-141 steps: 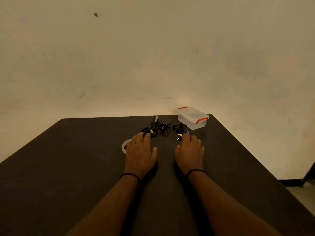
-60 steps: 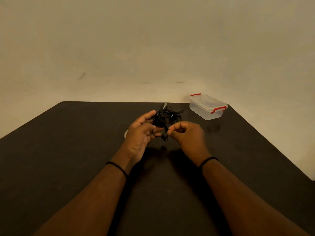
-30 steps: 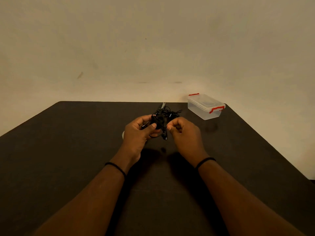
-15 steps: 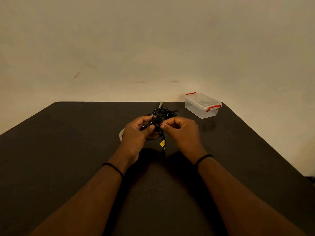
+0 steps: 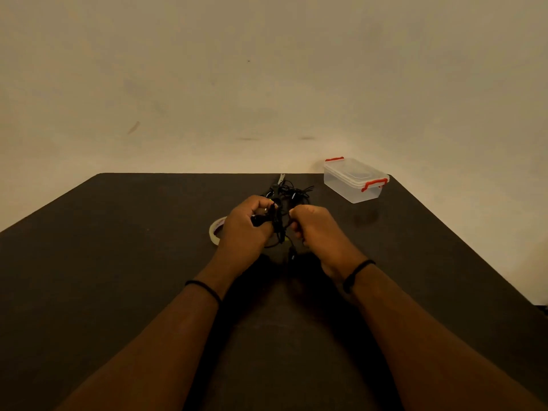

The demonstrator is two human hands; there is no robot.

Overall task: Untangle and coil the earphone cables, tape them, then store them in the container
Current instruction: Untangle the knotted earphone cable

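Observation:
Above the middle of the dark table [image 5: 118, 262], a tangle of black earphone cables [image 5: 278, 223] hangs between my two hands. My left hand [image 5: 246, 229] grips the bundle with curled fingers. My right hand [image 5: 314, 229] pinches a strand of the same bundle, and a loose end dangles below it. More black cable [image 5: 293, 192] lies on the table behind my hands. A roll of tape [image 5: 216, 231] lies flat, partly hidden behind my left hand. The clear container [image 5: 354, 179], lid closed with red clips, stands at the back right.
Scissors [image 5: 280, 180] lie beside the loose cables near the table's far edge. A plain wall rises behind the table. The right table edge runs diagonally, with the floor beyond it.
Both hands lifted a tangled bundle off the table and drew it nearer. Over the last second they worked the strands, my right hand pulling a piece downward.

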